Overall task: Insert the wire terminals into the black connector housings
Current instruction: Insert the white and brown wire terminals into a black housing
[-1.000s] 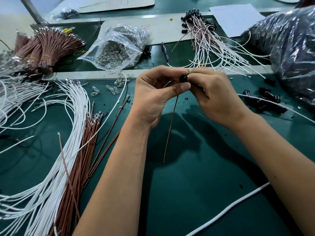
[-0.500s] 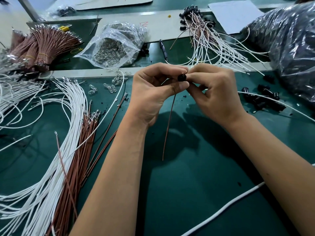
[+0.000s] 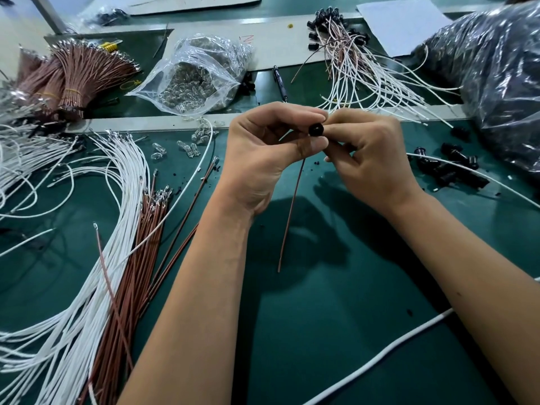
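A small round black connector housing (image 3: pixel 316 130) sits between both hands above the green mat. My right hand (image 3: pixel 368 159) pinches the housing from the right with curled fingers. My left hand (image 3: pixel 263 153) pinches a thin brown wire (image 3: pixel 292 206) just below the housing, thumb against forefinger. The wire hangs down toward me, its free end near the mat. Where the wire's terminal meets the housing is hidden by my fingertips.
Loose white wires (image 3: pixel 96 229) and brown wires (image 3: pixel 140 247) lie at the left. Spare black housings (image 3: pixel 450 168) lie at the right by a large dark plastic bag (image 3: pixel 496 83). A clear bag of small bulbs (image 3: pixel 193 77), finished assemblies (image 3: pixel 350 59) and bundled brown wires (image 3: pixel 73 74) lie behind.
Both hands stay together on the housing and wire, with only slight finger shifts. The housing's round face shows a little more between the fingertips.
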